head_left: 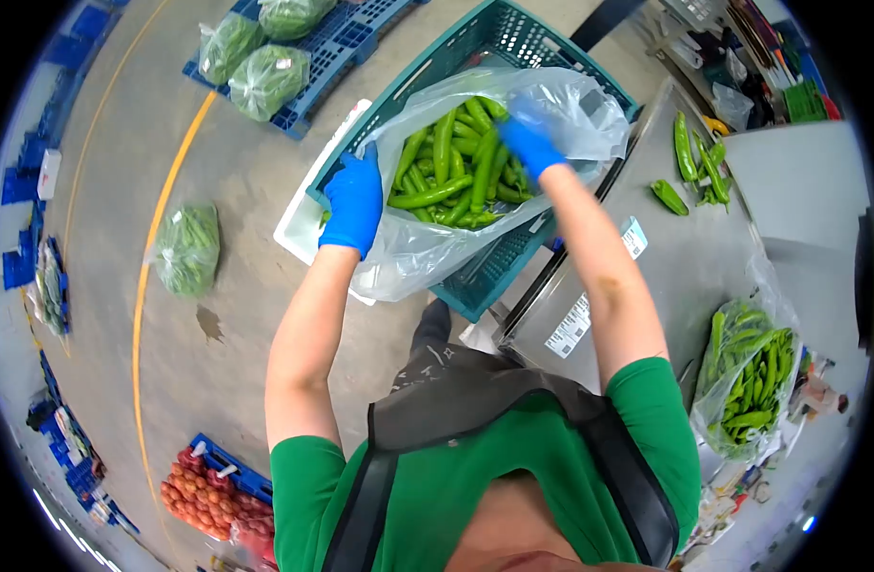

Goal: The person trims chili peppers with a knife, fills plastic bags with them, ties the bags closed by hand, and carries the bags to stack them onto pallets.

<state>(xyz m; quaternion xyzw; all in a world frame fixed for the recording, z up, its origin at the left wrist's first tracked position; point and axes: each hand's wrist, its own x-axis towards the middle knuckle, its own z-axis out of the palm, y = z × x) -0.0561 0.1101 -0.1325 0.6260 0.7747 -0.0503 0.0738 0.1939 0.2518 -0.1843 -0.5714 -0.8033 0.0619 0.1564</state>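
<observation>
A clear plastic bag [399, 250] lies spread open inside a green plastic crate [435, 59], with many long green peppers [447, 157] heaped in it. My left hand [353, 202], in a blue glove, grips the bag's left edge beside the crate's rim. Over the right side of the peppers is my right hand [530, 141], also blue-gloved. Motion smears its fingers, so whether it holds a pepper cannot be made out.
On the steel table [637, 286] to the right lie several loose peppers [685, 148] and labels [569, 327]. A filled pepper bag [750, 377] stands nearer me. Left are a floor bag [186, 250], a blue pallet [346, 48] with bags, and netted onions [208, 491].
</observation>
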